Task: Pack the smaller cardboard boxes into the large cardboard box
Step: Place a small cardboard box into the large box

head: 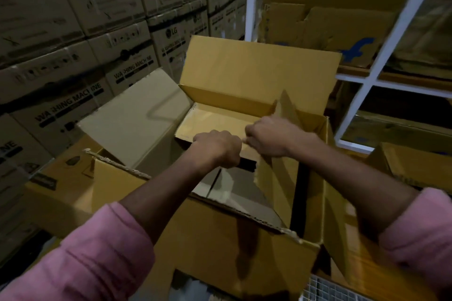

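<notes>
A large open cardboard box (244, 247) stands in front of me, its far flap raised and its left flap folded outward. Inside it lies a smaller open cardboard box (215, 120), light brown, with a further box top (234, 190) dimly seen lower down. My left hand (217, 148) grips the near edge of the smaller box with curled fingers. Just to its right, my right hand (271, 138) grips a raised flap (286, 110) of that smaller box. Both forearms reach down into the large box.
Stacked washing-machine cartons (73, 56) fill the left wall. A white metal rack (381, 56) with flattened cardboard (325, 29) stands at the right. Another open box (415, 166) sits at the right edge. A white wire mesh (330, 288) shows at the bottom.
</notes>
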A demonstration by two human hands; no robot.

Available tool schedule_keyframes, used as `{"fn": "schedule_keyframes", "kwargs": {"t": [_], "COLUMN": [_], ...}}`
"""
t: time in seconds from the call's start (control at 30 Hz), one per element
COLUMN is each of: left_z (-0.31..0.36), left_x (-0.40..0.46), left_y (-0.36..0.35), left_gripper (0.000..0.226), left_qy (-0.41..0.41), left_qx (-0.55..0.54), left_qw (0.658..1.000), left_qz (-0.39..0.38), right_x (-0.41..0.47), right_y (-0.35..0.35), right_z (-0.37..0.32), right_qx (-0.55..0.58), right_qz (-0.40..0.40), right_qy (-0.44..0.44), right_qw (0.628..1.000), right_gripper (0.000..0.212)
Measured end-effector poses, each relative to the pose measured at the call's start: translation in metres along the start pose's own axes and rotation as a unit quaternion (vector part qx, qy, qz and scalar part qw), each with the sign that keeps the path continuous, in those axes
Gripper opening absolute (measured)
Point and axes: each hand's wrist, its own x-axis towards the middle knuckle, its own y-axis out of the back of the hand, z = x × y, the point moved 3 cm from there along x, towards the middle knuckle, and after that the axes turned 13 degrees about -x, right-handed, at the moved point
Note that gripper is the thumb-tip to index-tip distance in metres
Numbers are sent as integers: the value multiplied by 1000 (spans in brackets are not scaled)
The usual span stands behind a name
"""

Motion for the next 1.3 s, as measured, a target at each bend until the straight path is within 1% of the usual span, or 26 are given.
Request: {"fn": "schedule_keyframes", "kwargs": {"t": [0.07, 0.13, 0.23, 0.3, 0.4, 0.47, 0.57, 0.7, 0.83, 1.0, 1.07, 1.2, 1.3], "left_z": [26, 58, 107, 134, 161, 172, 180, 178, 165, 130, 113, 72, 42], "left_x": [3, 8, 16, 23, 34, 40, 48, 47, 45, 52, 58, 70, 83], "left_y": [-2, -8, -23, -33, -46, -56, -70, -70, -60, -43, -36, -24, -19], "left_gripper": [32, 33, 35, 42, 60, 65, 70, 72, 76, 67, 63, 49, 50], "left_qy": [-19, -50, -110, -141, -150, -145, -124, -92, -72, -25, -3, 2, 7], "left_qx": [12, 15, 13, 16, 48, 71, 102, 96, 64, 55, 58, 63, 87], "left_qw": [1000, 998, 994, 990, 988, 987, 987, 991, 995, 997, 997, 995, 992], "left_qz": [-14, -17, -13, -4, -8, -11, -4, 0, -34, -45, -51, -78, -91], "right_x": [-15, -31, -56, -76, -107, -120, -124, -120, -107, -66, -45, -6, 19], "right_y": [-1, -14, -49, -70, -91, -98, -100, -97, -92, -79, -70, -59, -88], "right_z": [33, 61, 82, 88, 90, 87, 86, 84, 81, 66, 56, 34, 9], "right_qx": [32, 32, 48, 60, 28, 0, -1, -7, 56, 101, 115, 132, 146], "right_qz": [-33, -65, -140, -163, -142, -128, -111, -111, -128, -191, -190, -177, -217], "right_qy": [-52, -82, -103, -103, -94, -88, -81, -64, -45, -4, 19, 14, 3], "right_qw": [998, 994, 984, 979, 985, 988, 991, 992, 989, 976, 975, 975, 965], "right_gripper": [41, 38, 40, 41, 38, 39, 39, 35, 32, 31, 32, 31, 26]}}
